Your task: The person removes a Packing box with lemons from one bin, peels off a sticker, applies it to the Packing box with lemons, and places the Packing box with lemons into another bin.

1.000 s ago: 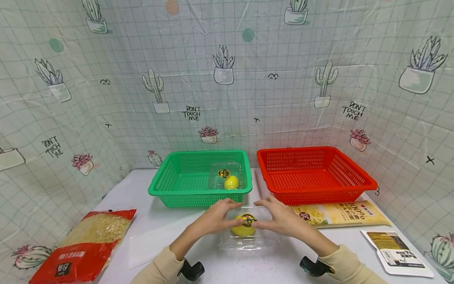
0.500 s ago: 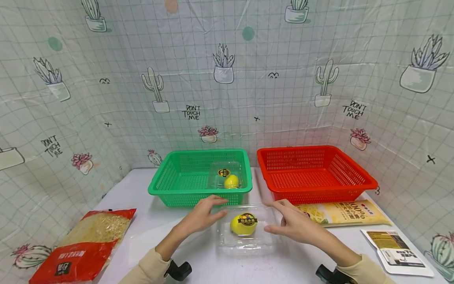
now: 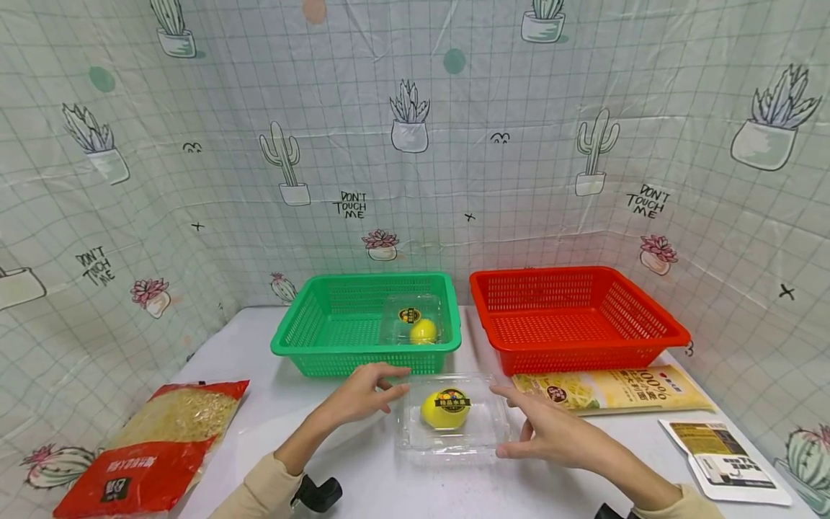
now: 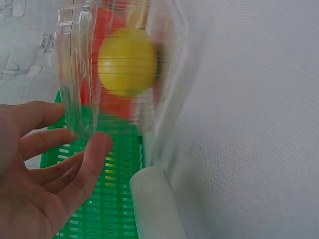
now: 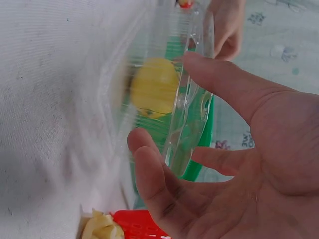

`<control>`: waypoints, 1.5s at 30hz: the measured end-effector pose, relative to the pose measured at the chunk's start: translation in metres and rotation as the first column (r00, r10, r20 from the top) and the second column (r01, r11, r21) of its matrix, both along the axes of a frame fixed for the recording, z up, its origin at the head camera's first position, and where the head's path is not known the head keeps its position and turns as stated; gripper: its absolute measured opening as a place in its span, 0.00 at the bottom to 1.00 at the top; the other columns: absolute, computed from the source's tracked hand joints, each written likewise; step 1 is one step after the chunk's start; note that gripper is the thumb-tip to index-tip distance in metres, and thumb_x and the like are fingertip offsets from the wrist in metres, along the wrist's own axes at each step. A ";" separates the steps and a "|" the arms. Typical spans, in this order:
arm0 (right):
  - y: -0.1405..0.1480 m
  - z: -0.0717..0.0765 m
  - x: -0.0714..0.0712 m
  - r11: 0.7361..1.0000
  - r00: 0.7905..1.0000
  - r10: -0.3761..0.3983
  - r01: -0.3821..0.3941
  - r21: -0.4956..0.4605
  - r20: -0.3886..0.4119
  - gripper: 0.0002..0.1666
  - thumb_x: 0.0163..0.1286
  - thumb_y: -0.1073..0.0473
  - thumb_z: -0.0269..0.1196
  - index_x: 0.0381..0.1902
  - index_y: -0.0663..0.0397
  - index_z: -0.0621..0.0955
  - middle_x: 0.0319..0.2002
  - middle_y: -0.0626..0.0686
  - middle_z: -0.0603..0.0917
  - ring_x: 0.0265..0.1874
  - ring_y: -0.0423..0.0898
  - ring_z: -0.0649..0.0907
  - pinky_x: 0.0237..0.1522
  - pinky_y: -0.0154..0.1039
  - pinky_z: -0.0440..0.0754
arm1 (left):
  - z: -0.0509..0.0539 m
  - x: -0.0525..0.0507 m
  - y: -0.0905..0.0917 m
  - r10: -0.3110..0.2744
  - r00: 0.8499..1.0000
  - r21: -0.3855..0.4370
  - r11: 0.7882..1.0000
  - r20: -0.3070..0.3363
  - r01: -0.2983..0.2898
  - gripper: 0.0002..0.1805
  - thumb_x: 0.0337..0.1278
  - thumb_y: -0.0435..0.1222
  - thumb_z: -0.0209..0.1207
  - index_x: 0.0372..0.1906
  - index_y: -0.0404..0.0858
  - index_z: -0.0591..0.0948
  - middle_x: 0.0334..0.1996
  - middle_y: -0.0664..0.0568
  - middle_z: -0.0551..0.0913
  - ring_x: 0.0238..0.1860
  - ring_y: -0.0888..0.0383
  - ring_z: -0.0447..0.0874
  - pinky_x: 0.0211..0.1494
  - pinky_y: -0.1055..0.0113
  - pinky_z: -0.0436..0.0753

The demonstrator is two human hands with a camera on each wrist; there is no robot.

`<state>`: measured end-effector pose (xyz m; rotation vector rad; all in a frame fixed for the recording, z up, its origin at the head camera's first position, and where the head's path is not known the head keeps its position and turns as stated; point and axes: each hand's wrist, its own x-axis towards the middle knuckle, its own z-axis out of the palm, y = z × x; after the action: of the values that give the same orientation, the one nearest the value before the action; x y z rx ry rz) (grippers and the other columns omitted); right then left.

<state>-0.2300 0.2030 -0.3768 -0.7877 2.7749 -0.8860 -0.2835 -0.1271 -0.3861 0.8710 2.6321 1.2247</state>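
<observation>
A clear plastic clamshell box [image 3: 480, 432] with a label on its lid sits on the white table at the front middle. Through the lid shows a yellow lemon-like fruit [image 3: 436, 412]. My left hand [image 3: 359, 395] is at the box's left side, its fingers loosely bent and thumb apart; in the left wrist view its fingertips [image 4: 102, 142] come up to the rim. On the right, my right hand [image 3: 551, 429] spreads thumb and fingers beside the rim. In the right wrist view, its thumb [image 5: 204, 64] appears against the box edge. Neither hand grips it.
Behind stands a green basket [image 3: 363, 356] holding another clear box [image 3: 392, 328] with a yellow fruit. A red basket [image 3: 551, 357] is right of it. A yellow noodle packet [image 3: 629, 389], a white pouch [image 3: 729, 461] and a red bag [image 3: 152, 447] lie around. A white cylinder [image 4: 157, 199] shows too.
Both hands have moved apart, off the top of the lid to the box's left and right sides. The lid's label is now uncovered. The box has stayed about where it was.
</observation>
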 end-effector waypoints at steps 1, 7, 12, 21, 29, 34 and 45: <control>0.000 0.000 0.000 1.000 1.000 0.005 -0.005 -0.008 0.005 0.54 0.53 0.37 0.73 0.73 0.45 0.64 0.59 0.65 0.78 0.23 0.33 0.76 0.27 0.31 0.72 | 0.000 0.000 0.000 0.001 1.000 -0.001 1.000 0.001 -0.001 0.24 0.69 0.39 0.56 0.64 0.29 0.74 0.62 0.33 0.76 0.31 0.50 0.89 0.37 0.68 0.85; -0.001 -0.001 -0.001 1.000 1.000 0.010 -0.010 -0.018 0.012 0.53 0.54 0.40 0.73 0.73 0.46 0.64 0.57 0.64 0.79 0.24 0.32 0.77 0.27 0.31 0.73 | -0.001 -0.001 0.000 0.013 1.000 0.005 1.000 0.007 -0.013 0.24 0.69 0.39 0.56 0.64 0.30 0.75 0.63 0.34 0.76 0.32 0.54 0.89 0.38 0.68 0.86; -0.001 -0.001 -0.002 0.999 1.000 0.015 -0.014 -0.046 0.022 0.53 0.53 0.40 0.74 0.73 0.47 0.65 0.57 0.65 0.79 0.25 0.32 0.79 0.25 0.31 0.75 | 0.000 -0.002 -0.001 0.013 1.000 0.018 1.000 0.028 -0.014 0.24 0.69 0.38 0.57 0.63 0.28 0.75 0.61 0.33 0.77 0.33 0.50 0.90 0.36 0.70 0.85; -0.001 0.013 -0.001 0.997 0.999 0.036 -0.036 -0.070 -0.005 0.50 0.54 0.40 0.73 0.71 0.48 0.67 0.56 0.63 0.81 0.27 0.31 0.80 0.28 0.31 0.76 | 0.015 0.001 -0.004 0.042 0.999 0.063 0.997 0.031 -0.043 0.21 0.68 0.41 0.58 0.57 0.30 0.80 0.50 0.38 0.84 0.31 0.41 0.86 0.31 0.55 0.84; 0.001 0.038 -0.005 0.992 0.999 0.044 -0.044 -0.121 0.003 0.47 0.57 0.43 0.72 0.71 0.46 0.67 0.58 0.62 0.80 0.29 0.35 0.82 0.31 0.32 0.82 | 0.037 -0.001 -0.014 0.070 0.991 0.129 0.988 0.112 -0.084 0.20 0.68 0.44 0.58 0.57 0.36 0.80 0.49 0.41 0.83 0.32 0.44 0.83 0.36 0.58 0.83; -0.001 0.053 -0.013 0.989 0.999 0.035 -0.038 -0.145 -0.019 0.46 0.57 0.44 0.73 0.71 0.45 0.68 0.59 0.61 0.79 0.32 0.38 0.83 0.32 0.34 0.85 | 0.054 -0.005 -0.019 0.088 0.980 0.193 0.974 0.176 -0.122 0.22 0.67 0.47 0.58 0.58 0.37 0.80 0.41 0.43 0.85 0.33 0.50 0.83 0.37 0.60 0.83; -0.023 0.078 -0.054 0.946 0.995 0.097 -0.086 -0.314 0.020 0.43 0.61 0.52 0.71 0.71 0.50 0.67 0.65 0.65 0.73 0.39 0.47 0.86 0.36 0.40 0.87 | 0.070 -0.015 -0.038 0.119 0.949 0.329 0.919 0.291 -0.216 0.24 0.67 0.49 0.58 0.61 0.39 0.79 0.53 0.41 0.84 0.26 0.57 0.74 0.30 0.67 0.76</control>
<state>-0.2844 0.1802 -0.2983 -0.9271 2.5758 -1.3277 -0.2984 -0.1652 -0.3162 0.4773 2.3458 1.7680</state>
